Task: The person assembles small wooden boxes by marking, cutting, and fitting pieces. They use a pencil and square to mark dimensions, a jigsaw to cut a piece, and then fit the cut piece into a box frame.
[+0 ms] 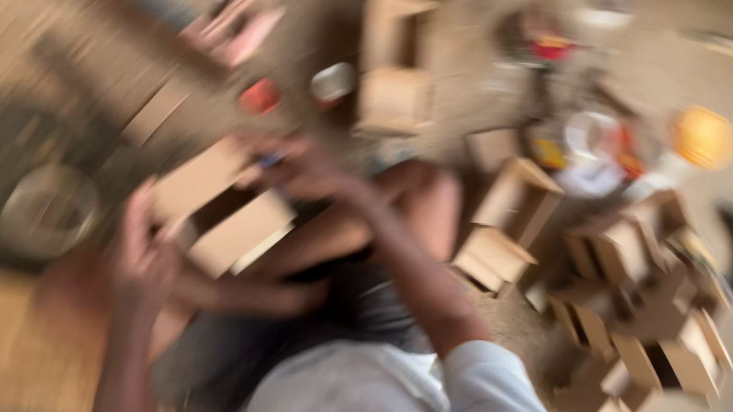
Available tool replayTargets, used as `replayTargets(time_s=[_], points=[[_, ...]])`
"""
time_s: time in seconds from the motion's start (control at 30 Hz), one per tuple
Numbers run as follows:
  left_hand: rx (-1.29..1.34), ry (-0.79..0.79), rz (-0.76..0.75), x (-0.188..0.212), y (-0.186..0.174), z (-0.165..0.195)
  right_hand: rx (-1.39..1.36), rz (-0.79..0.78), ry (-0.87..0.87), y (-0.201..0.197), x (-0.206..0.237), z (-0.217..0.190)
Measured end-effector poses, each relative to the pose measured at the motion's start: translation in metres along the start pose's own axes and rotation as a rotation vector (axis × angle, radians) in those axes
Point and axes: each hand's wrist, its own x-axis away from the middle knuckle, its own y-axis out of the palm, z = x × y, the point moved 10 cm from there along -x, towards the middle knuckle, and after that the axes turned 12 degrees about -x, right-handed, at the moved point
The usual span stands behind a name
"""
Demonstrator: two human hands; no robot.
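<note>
Floor (42,41): sandy and bare in places, it is sat upon and used as the work area; everything is spread around the seated person, so that each piece lies within reach of the two grips.
Stack of finished boxes (642,305): many small open wooden boxes are heaped well off to the right of the right grip, apparently set aside in one pile so they are kept apart from the piece in hand.
Wooden box in hand (226,209): a small open box of light wood is held above the lap, between the two grips, tilted with its open side turned partly toward the camera.
Left hand (138,245): it is placed at the lower left edge of the box, apparently to steady it from below; because of motion blur it cannot be told whether this grip is closed round the wood or only pressed against it.
Right hand (313,174): it is laid over the upper right corner of the box, with something small and bluish seen at the fingertips; the blur does not allow the grip to be judged as pinching or spread.
Round dish (48,209): a pale shallow dish is left on the floor just to the left of the left grip.
Small pots and lids (590,133): blurred containers, some orange-topped, are gathered beyond the right grip.
</note>
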Motion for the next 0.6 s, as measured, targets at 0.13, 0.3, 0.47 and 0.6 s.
replayTargets(time_s=[0.13, 0.3, 0.47, 0.6], points=[[-0.237, 0.068, 0.122, 0.009, -0.008, -0.006, 0.319, 0.056, 0.055, 0.007, 0.003, -0.001], [-0.431, 0.190, 0.216, 0.005, -0.013, 0.005, 0.073, 0.135, 0.199, 0.006, -0.004, 0.000], [-0.444, 0.248, 0.244, 0.003, -0.019, 0.015, 0.027, 0.126, 0.196, 0.013, -0.012, -0.003], [-0.428, 0.198, 0.196, 0.003, -0.017, 0.008, 0.097, 0.133, 0.207, 0.008, -0.010, -0.002]])
